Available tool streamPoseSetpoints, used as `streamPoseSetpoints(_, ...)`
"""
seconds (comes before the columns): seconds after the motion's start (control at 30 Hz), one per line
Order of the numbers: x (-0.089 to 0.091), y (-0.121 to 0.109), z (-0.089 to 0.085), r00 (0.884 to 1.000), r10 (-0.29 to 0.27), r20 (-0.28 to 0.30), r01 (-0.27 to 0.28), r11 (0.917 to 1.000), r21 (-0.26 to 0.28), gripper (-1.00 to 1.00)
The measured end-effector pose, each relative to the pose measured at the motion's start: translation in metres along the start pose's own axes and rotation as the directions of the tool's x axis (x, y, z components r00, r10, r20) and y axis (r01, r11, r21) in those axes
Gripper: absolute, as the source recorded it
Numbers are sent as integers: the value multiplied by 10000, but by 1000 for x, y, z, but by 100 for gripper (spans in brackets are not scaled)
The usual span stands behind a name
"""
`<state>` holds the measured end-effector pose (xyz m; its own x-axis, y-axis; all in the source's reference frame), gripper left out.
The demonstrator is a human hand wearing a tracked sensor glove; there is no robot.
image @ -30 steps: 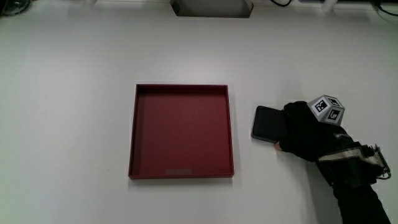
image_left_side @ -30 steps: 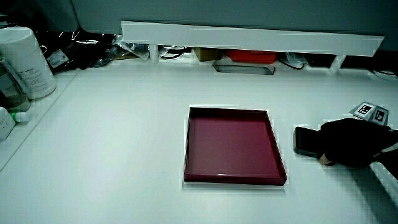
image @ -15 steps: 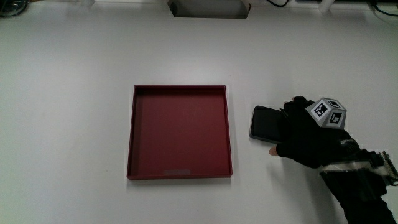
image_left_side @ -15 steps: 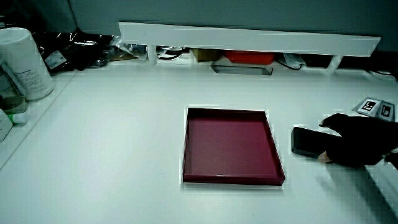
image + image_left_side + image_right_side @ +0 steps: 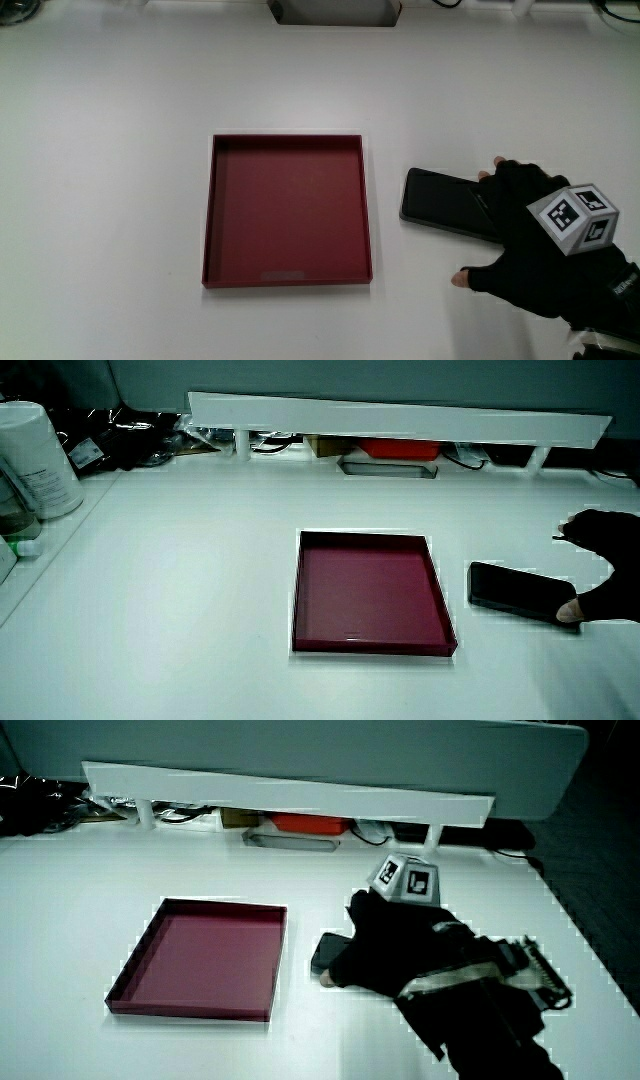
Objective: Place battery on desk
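Observation:
The battery [image 5: 440,200] is a flat black slab lying on the white desk beside the empty dark red tray [image 5: 288,280]. In a side view the battery [image 5: 510,590] rests flat, apart from the tray [image 5: 370,648]. The gloved hand [image 5: 535,240] hovers over the battery's end farthest from the tray, fingers spread and gripping nothing, its thumb nearer to the person than the slab. The patterned cube [image 5: 575,218] sits on the hand's back. In a side view the hand [image 5: 395,945] and its forearm hide most of the battery [image 5: 325,952].
A low white partition [image 5: 400,420] runs along the table's edge farthest from the person, with a grey tray [image 5: 388,468] and cables under it. A white cylindrical container [image 5: 40,460] stands at the table's side edge near dark clutter [image 5: 140,440].
The hand has let go of the battery and slid back off it, away from the tray, its fingers now spread. More of the slab shows; it lies where it was.

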<state>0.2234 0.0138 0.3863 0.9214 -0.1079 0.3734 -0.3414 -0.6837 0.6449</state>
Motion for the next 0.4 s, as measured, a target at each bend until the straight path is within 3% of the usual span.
streamPoseSetpoints(0.07, -6, -6, 6, 9999, -5, 111, 3, 9998, 195, -100)
streamPoseSetpoints(0.13, -7, -7, 5, 9992, -58, 401, 49, 9998, 212, -100)
streamPoseSetpoints(0.4, -12, -12, 0, 9980, -47, 624, 42, 10000, 76, -100)
